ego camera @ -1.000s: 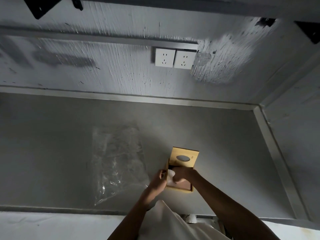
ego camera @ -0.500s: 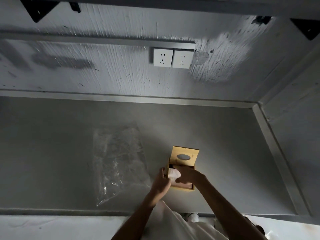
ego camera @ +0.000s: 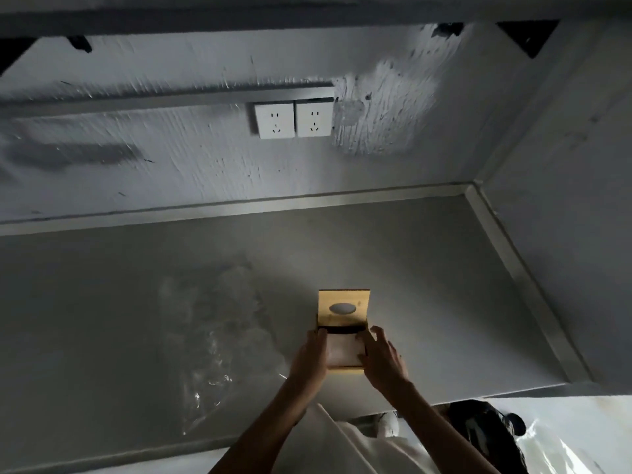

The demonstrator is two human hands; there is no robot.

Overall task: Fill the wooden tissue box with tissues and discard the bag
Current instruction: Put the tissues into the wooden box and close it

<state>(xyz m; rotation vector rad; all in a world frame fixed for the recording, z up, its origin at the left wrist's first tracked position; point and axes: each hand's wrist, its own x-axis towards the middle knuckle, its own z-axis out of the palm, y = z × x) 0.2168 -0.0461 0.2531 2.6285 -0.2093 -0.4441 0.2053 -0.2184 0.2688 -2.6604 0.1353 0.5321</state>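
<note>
The wooden tissue box (ego camera: 344, 370) sits near the front edge of the grey counter (ego camera: 102, 302). Its lid (ego camera: 343, 307), with an oval slot, stands tipped up at the far side. White tissues (ego camera: 343, 352) lie flat inside the box. My left hand (ego camera: 309, 362) presses against the box's left side. My right hand (ego camera: 383, 360) is at the right side, fingers spread over the rim. An empty clear plastic bag (ego camera: 219, 336) lies flat on the counter left of the box.
A wall with two white sockets (ego camera: 293, 119) rises behind the counter. A side wall (ego camera: 564, 234) closes the counter on the right. Below the counter's front edge lie a dark object (ego camera: 478, 425) and shiny plastic (ego camera: 554, 449) on the floor.
My right hand has come out of the box and moved to its right side. The tissues now lie flat inside. My left hand has shifted onto the left side of the box.
</note>
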